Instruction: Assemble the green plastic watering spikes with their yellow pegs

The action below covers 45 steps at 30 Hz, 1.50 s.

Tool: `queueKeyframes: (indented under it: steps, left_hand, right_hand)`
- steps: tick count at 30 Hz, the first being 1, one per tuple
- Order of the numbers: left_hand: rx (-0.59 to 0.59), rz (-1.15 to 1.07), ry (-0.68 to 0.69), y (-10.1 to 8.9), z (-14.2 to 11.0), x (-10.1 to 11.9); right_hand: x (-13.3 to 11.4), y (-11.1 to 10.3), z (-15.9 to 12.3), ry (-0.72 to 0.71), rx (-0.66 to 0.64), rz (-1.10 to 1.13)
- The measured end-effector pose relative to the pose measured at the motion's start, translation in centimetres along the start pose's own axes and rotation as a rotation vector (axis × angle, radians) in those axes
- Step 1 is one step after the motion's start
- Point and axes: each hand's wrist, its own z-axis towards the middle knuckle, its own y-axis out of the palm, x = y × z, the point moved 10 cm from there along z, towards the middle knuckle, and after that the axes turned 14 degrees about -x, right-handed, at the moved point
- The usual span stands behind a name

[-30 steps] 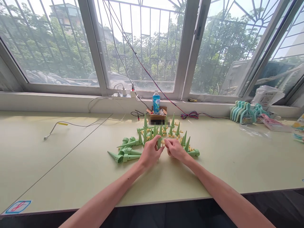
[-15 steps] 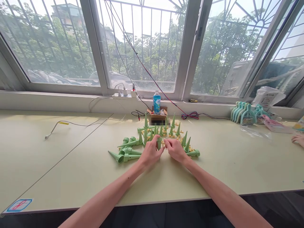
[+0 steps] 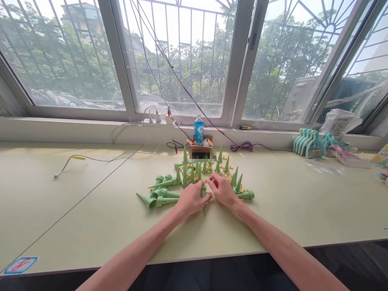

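My left hand (image 3: 190, 199) is closed around a green plastic watering spike (image 3: 204, 189), whose pointed end shows below the fingers, towards me. A small yellow valve (image 3: 209, 193) sticks out from its side by my left thumb. Just to the right, my right hand (image 3: 224, 191) has its thumb and fingertips curled together, slightly above the yellow valve. Whatever lies between those fingertips is too small to make out. Beyond both hands, several green spikes stand point up (image 3: 192, 171) among yellow valves. More green spikes (image 3: 163, 193) lie on their sides at left.
A blue-labelled bottle (image 3: 199, 131) stands at a small cardboard box (image 3: 201, 148) behind the spikes. A white cable (image 3: 91, 157) crosses the table at left. Coiled wires (image 3: 242, 146), teal hangers (image 3: 307, 143) and a pink item (image 3: 348, 157) lie towards the right back.
The held spike has come lower, and its tip now shows beneath my left hand. My right fingertips have moved off the yellow valve. Another person's hand at the right edge has mostly left view.
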Motion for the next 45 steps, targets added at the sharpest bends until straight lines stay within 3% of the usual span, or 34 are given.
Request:
queueKeyframes:
  steps: [4, 9, 11, 15, 19, 30, 45]
  left_hand:
    - [0.038, -0.013, 0.005, -0.7, -0.2, 0.4]
    - [0.197, -0.075, 0.088, -2.8, -0.9, 1.5]
    - [0.171, -0.082, 0.184, -2.4, -1.0, 2.7]
    - [0.006, 0.026, 0.361, 0.0, -1.2, 5.1]
    - [-0.037, 0.082, 0.382, 1.1, -1.2, 5.3]
    - [-0.020, 0.033, 0.431, 0.5, -1.4, 5.6]
    - [0.052, 0.076, 0.544, -0.3, -2.2, 6.6]
  right_hand:
    - [0.0, 0.1, 0.0, -0.001, -0.012, 0.002]
    - [0.1, 0.1, 0.0, -0.005, -0.001, -0.025]
    - [0.3, 0.0, 0.1, -0.028, 0.024, -0.042]
    - [0.5, 0.1, 0.5, -0.083, 0.051, -0.121]
    - [0.3, 1.1, 1.0, -0.116, -0.022, -0.192]
    - [-0.1, 2.9, 1.2, -0.116, -0.230, -0.258]
    - [0.0, 2.5, 1.0, -0.111, -0.172, -0.303]
